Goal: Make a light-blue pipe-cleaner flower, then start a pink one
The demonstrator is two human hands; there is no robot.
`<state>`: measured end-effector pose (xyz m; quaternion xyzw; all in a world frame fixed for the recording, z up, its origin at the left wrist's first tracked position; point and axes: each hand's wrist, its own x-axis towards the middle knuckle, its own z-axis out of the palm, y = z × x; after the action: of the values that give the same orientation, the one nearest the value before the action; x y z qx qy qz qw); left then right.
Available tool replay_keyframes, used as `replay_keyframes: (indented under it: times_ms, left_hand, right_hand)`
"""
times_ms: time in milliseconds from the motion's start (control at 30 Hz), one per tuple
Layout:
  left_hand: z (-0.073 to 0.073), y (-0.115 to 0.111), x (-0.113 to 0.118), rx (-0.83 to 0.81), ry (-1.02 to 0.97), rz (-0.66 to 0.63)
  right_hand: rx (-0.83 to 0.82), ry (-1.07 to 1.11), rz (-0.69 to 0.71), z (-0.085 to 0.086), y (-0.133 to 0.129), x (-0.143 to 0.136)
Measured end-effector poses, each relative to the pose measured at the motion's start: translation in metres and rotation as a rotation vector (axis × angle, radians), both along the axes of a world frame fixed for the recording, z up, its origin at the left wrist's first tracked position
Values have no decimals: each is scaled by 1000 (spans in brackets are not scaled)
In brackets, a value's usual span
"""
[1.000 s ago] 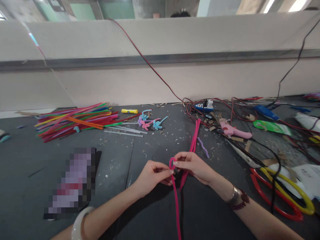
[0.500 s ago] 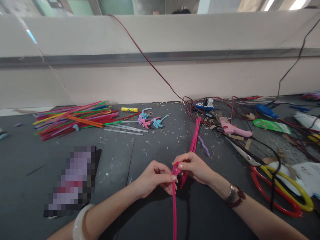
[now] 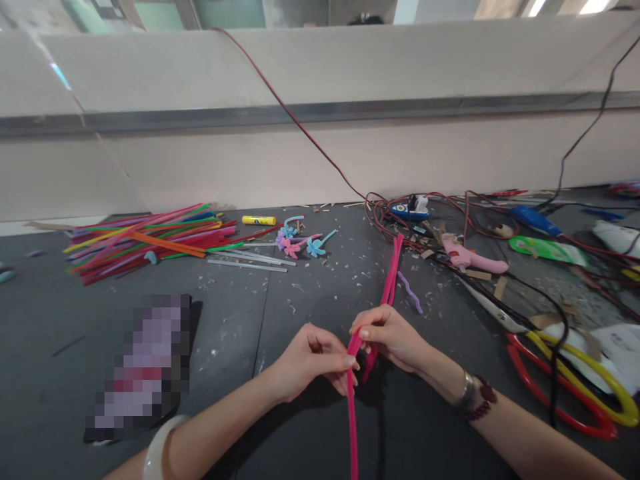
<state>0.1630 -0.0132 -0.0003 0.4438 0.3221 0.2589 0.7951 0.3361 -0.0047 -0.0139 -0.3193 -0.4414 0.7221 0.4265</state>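
Note:
Between thumb and fingers, my left hand (image 3: 320,357) pinches a bright pink pipe cleaner (image 3: 352,420), whose lower length hangs toward the bottom edge of the view. My right hand (image 3: 387,337) grips the same pipe cleaner a little higher, at its bent upper end. Just behind my right hand, more pink pipe cleaners (image 3: 393,270) lie in a bundle on the dark table; their near ends show below the hand. A short wavy purple piece (image 3: 410,292) lies to the right of that bundle.
Far left lies a pile of coloured pipe cleaners (image 3: 150,240), near a yellow glue stick (image 3: 259,221) and small pipe-cleaner flowers (image 3: 290,245). A blurred-out phone-like object (image 3: 143,367) is at left. On the right are red-and-yellow-handled scissors (image 3: 565,400), a pink glue gun (image 3: 475,259) and tangled cables (image 3: 380,210).
The small loop at the top of the pink pipe cleaner has closed into a flat fold between my fingers. Both hands have shifted only slightly.

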Motion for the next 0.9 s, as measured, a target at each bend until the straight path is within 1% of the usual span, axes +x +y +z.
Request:
replay_keyframes:
  times_ms: [133, 267, 400, 500, 600, 667, 733, 800, 900]
  left_hand:
    - [-3, 1, -1, 56, 40, 25]
    - [-2, 1, 1, 160, 126, 88]
    - [-2, 1, 3, 279, 187, 150]
    - [-5, 1, 2, 436, 266, 235]
    - [-5, 0, 0, 693, 390, 343]
    - [-4, -1, -1, 874, 457, 372]
    - [-2, -2, 0, 997, 485, 386]
    - [-1, -2, 1, 1042, 497, 403]
    - [-1, -2, 1, 1025, 523, 416]
  right_hand:
    - [-12, -41, -12, 0, 1, 0]
    - [-9, -97, -15, 2, 2, 2]
    - [-13, -116, 18, 3, 2, 4]
    - [-38, -107, -11, 4, 3, 3]
    - [-60, -88, -73, 3, 3, 2]
    - [-69, -86, -108, 2, 3, 0]
    - [-68, -94, -128, 1, 2, -2]
    - [-60, -103, -131, 1, 1, -4]
    - [-55, -106, -129, 2, 1, -7]
